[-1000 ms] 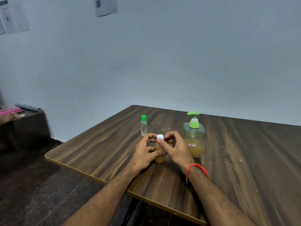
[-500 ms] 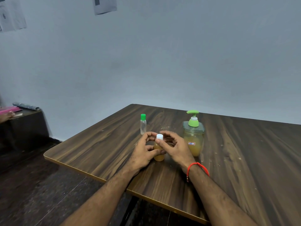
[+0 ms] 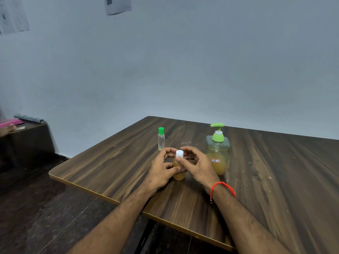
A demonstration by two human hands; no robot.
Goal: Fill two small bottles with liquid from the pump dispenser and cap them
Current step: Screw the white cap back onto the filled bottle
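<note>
A small bottle of amber liquid with a white cap stands on the wooden table. My left hand wraps around its body. My right hand has its thumb against the bottle's neck just under the cap, the other fingers curled behind it. A second small clear bottle with a green cap stands behind and left of my hands, looking empty. The pump dispenser, a clear jar about half full of amber liquid with a green pump head, stands just right of my right hand.
Pale crumbs or specks are scattered on the table to the right of the dispenser. The table's front-left edge drops to a dark floor. A low dark bench at the far left holds a pink item and a rolled sheet; another person's hand rests there.
Both hands stay on the amber bottle; the fingers shift slightly around the white cap. The view has tilted a little.
</note>
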